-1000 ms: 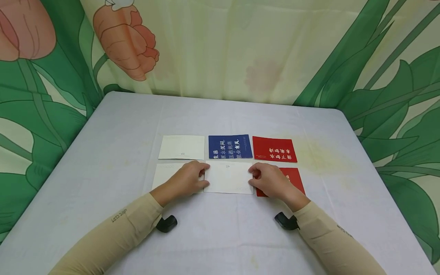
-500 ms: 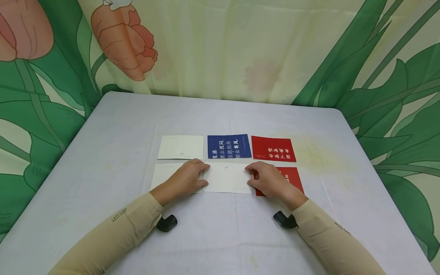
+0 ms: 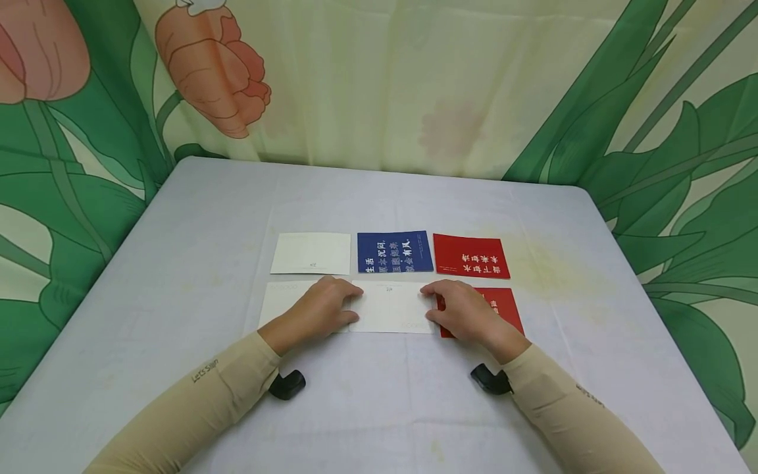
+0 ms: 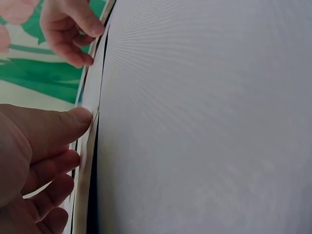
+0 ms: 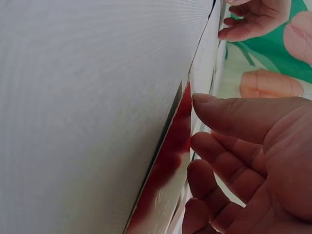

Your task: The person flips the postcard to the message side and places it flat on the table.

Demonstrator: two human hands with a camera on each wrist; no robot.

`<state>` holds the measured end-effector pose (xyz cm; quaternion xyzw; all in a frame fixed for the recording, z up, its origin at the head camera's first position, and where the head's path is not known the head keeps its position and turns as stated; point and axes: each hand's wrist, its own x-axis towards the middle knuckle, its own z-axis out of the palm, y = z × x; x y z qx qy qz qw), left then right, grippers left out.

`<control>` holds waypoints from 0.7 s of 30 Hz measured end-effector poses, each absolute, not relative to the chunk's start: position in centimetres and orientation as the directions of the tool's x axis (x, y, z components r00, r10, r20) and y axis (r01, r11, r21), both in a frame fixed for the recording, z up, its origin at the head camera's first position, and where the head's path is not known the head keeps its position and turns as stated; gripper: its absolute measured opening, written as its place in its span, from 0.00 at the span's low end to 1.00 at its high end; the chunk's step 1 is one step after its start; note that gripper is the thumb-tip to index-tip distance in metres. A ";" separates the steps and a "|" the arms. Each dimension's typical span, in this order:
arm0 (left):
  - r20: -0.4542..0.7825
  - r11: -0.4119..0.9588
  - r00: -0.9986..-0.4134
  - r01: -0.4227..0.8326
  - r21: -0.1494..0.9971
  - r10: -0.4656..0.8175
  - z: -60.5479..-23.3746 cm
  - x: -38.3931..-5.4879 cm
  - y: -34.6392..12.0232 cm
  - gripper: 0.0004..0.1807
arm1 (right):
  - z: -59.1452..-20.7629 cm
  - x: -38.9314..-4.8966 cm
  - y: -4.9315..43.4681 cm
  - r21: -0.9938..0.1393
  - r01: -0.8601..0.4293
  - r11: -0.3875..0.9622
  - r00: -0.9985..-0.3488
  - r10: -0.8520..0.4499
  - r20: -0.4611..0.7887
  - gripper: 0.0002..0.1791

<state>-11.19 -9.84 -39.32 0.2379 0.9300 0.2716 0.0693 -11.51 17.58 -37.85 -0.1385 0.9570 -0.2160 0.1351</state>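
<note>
A white postcard (image 3: 391,311) lies flat in the middle of the front row of cards. At its left edge rests my left hand (image 3: 314,306), thumb and index fingertip apart and touching the card. My right hand (image 3: 470,315) touches the right edge in the same way. Beneath the left hand is another white card (image 3: 281,301), partly hidden. The right hand covers part of a red card (image 3: 506,308) with white characters. Both wrist views show the fingers loosely bent, with the left thumb (image 4: 78,119) and right thumb (image 5: 204,105) at the cards.
Behind stands a second row: a white card (image 3: 310,254), a blue card (image 3: 393,253) with white characters and a red card (image 3: 472,257). All lie on a white-clothed table (image 3: 379,408). A flower-patterned curtain (image 3: 367,85) hangs beyond the far edge.
The middle white postcard has settled flat on the table between the two hands. The right fingertips have shifted slightly left onto its edge; otherwise the hands have hardly moved.
</note>
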 end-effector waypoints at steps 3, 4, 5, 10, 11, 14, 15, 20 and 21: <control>-0.004 0.762 -0.885 0.398 0.511 0.465 -39.1 -11.1 -9.8 0.23 | -37.8 -11.4 17.6 -0.449 -0.209 0.869 -0.925 -0.325 -0.197 0.29; -0.005 0.770 -0.888 0.396 0.501 0.461 -39.1 -11.1 -9.8 0.23 | -37.9 -11.4 17.6 -0.449 -0.209 0.869 -0.925 -0.325 -0.197 0.29; -0.003 0.778 -0.889 0.399 0.486 0.458 -39.1 -11.1 -9.8 0.23 | -37.9 -11.4 17.6 -0.450 -0.207 0.869 -0.925 -0.323 -0.199 0.29; 0.001 0.798 -0.889 0.412 0.439 0.458 -39.1 -11.1 -9.8 0.24 | -37.9 -11.5 17.6 -0.462 -0.194 0.866 -0.925 -0.317 -0.207 0.30; 0.004 0.799 -0.887 0.417 0.433 0.461 -39.1 -11.2 -9.8 0.24 | -37.9 -11.5 17.7 -0.466 -0.194 0.863 -0.924 -0.320 -0.208 0.29; 0.007 0.793 -0.886 0.418 0.443 0.463 -38.9 -11.3 -9.8 0.24 | -37.5 -11.6 17.8 -0.468 -0.205 0.859 -0.924 -0.328 -0.197 0.29; 0.011 0.793 -0.886 0.420 0.442 0.463 -38.8 -11.4 -9.9 0.24 | -37.4 -11.7 17.9 -0.467 -0.212 0.859 -0.926 -0.329 -0.186 0.29; 0.027 0.790 -0.890 0.417 0.449 0.455 -38.0 -12.1 -10.2 0.26 | -36.1 -12.9 18.4 -0.439 -0.221 0.871 -0.944 -0.303 -0.127 0.29; 0.029 0.791 -0.892 0.415 0.450 0.452 -37.8 -12.4 -10.2 0.26 | -35.9 -13.3 18.5 -0.433 -0.220 0.874 -0.947 -0.297 -0.120 0.30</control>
